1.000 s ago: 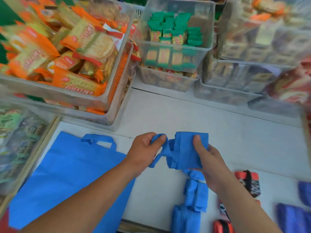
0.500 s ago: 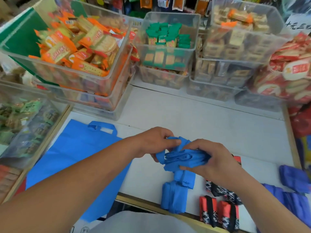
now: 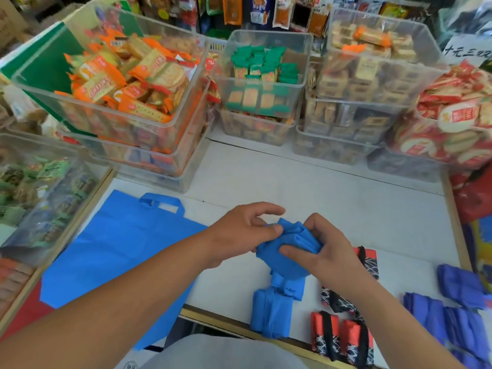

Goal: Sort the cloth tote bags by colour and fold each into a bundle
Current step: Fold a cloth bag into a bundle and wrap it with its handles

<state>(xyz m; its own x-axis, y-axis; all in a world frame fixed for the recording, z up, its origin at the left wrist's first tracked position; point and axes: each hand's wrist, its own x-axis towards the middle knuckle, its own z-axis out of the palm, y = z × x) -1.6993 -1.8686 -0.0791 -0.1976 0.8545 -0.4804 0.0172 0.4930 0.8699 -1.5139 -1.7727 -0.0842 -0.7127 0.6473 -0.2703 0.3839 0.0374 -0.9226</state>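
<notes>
Blue cloth bag [image 3: 288,265], scrunched into a rough bundle, sits between both hands just below frame centre, over the white tabletop [image 3: 319,203]. We can't tell if it touches the surface.

Left grip [image 3: 239,230]: thumb pressed onto the bundle's upper left edge, fingers curled over the top, so it pinches the cloth. Right grip [image 3: 328,251]: fingers wrapped round the right side, thumb laid across the front, closed tight on the same bundle.

Clock positions from the held bundle:
- 9 o'clock: flat blue bag [image 3: 119,249], unfolded, handle towards the far side, near corner hanging past the tabletop edge.
- 6 o'clock: folded blue bundles [image 3: 271,312], in a line running to the near edge; the top one is partly hidden under the held bundle.
- 5 o'clock: red-and-black bundles [image 3: 340,338], two side by side at the near edge, more behind the right wrist.
- 4 o'clock: purple bundles [image 3: 452,315] at the right edge, well apart from the blue ones.
- 11 o'clock: clear bin of orange cracker packs [image 3: 119,83], stacked on another bin.
- 12 o'clock: clear bin of green packs [image 3: 263,75], also stacked.
</notes>
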